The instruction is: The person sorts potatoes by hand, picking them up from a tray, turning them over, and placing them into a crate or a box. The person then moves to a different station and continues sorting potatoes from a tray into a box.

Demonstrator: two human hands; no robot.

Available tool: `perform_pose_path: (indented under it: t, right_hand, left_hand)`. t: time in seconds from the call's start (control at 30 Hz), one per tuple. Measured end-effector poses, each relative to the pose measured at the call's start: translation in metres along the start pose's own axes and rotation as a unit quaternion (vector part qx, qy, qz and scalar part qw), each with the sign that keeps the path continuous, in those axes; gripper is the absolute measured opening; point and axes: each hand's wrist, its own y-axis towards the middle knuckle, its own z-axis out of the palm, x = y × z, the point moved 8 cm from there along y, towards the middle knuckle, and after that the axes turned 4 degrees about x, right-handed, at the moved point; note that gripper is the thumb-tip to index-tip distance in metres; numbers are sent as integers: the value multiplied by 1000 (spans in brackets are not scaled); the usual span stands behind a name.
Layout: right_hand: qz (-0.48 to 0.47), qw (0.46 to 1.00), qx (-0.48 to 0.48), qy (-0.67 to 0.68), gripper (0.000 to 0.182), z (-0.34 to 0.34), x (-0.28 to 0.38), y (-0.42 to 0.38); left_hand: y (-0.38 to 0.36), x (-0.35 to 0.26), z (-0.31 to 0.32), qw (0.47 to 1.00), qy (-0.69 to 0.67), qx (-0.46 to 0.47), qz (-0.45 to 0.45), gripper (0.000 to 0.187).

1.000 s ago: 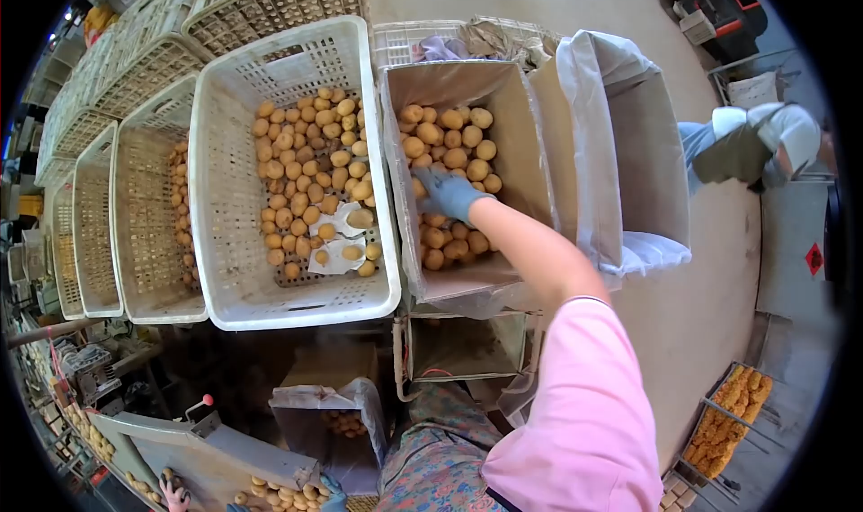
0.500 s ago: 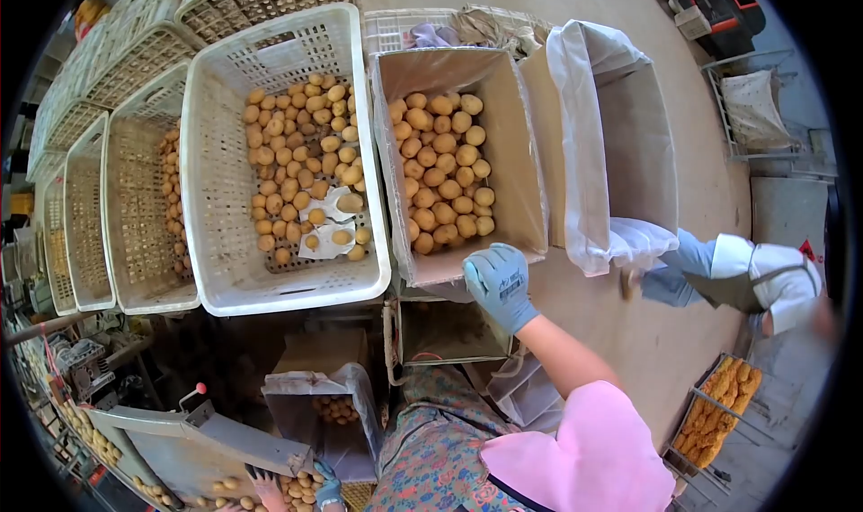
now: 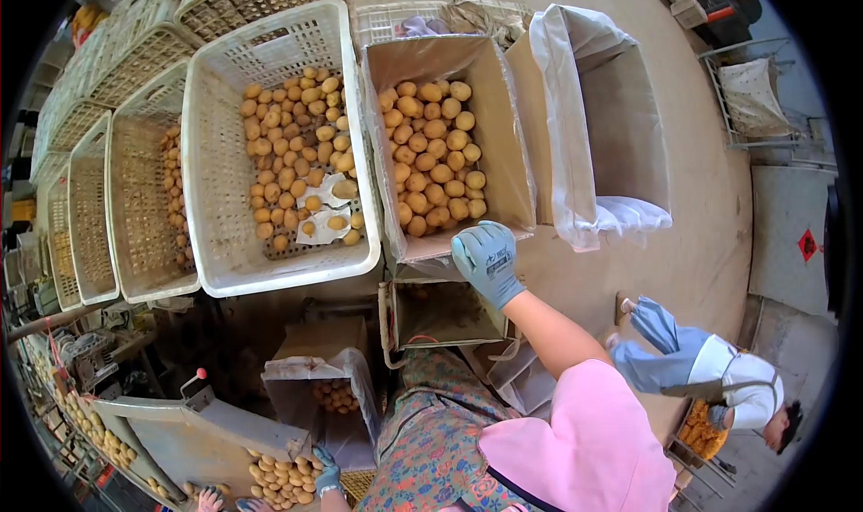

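My right hand (image 3: 486, 262), in a light blue glove, is closed at the near rim of a cardboard box (image 3: 512, 175) lined with clear plastic. The fingers curl over that rim; their tips are partly hidden. Round tan potatoes (image 3: 431, 152) lie inside the box. Low in the view, my left hand (image 3: 327, 472), gloved in blue too, has its fingers apart beside a heap of potatoes (image 3: 283, 482) on a metal sorting surface. Nothing shows in it. Just left of my right hand, a white plastic crate (image 3: 279, 287) holds more potatoes and torn white paper (image 3: 319, 229).
A cardboard box with a white liner (image 3: 571, 134) stands to the right. More crates (image 3: 148, 287) line the left. Below are a lined box with potatoes (image 3: 360, 395) and a metal-framed bin (image 3: 449, 319). A co-worker's hands (image 3: 211, 498) show bottom left. Another person (image 3: 710, 364) bends at a trolley.
The view has shifted slightly. My right hand stays at the box rim. My left hand shows more fully by the heap. The co-worker's hands have moved left; the person at right has reached the trolley.
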Motion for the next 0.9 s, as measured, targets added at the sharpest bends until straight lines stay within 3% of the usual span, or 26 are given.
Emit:
perform_pose_path:
  t: [0.17, 0.23, 0.3, 0.37, 0.4, 0.47, 0.53, 0.6, 0.67, 0.7, 0.77, 0.9]
  right_hand:
    - [3, 999, -40, -14, 12, -9, 7, 3]
    - [4, 999, -41, -12, 14, -6, 5, 2]
    - [4, 999, -43, -10, 15, -7, 6, 3]
    - [73, 994, 66, -40, 16, 10, -3, 9]
    - [70, 995, 65, -38, 16, 16, -9, 13]
    - [25, 964, 250, -87, 22, 62, -29, 20]
    - [-156, 930, 308, -124, 28, 65, -17, 49]
    - [21, 910, 403, -91, 22, 107, -36, 84]
    - [14, 871, 472, -134, 32, 147, -26, 98]
    - [12, 874, 468, -134, 32, 167, -34, 94]
    - [-123, 841, 491, -192, 38, 222, -33, 75]
    - [-108, 840, 510, -152, 39, 227, -35, 92]
  left_hand:
    - [7, -8, -2, 1000, 6, -23, -16, 54]
    - [17, -19, 5, 996, 84, 6, 18, 41]
    - [21, -21, 4, 993, 115, 12, -9, 41]
    - [23, -22, 7, 988, 148, 25, -36, 41]
    - [23, -21, 6, 989, 144, 26, -30, 41]
    - [24, -22, 7, 989, 141, 26, -20, 41]
    - [23, -18, 8, 989, 145, 25, -15, 41]
    - [22, -17, 8, 989, 145, 21, -9, 41]
    - [25, -18, 9, 989, 148, 20, -6, 41]
    - [26, -16, 9, 989, 148, 22, -5, 41]
    - [27, -13, 11, 988, 153, 26, -4, 42]
    - [24, -23, 12, 987, 157, 28, 4, 42]
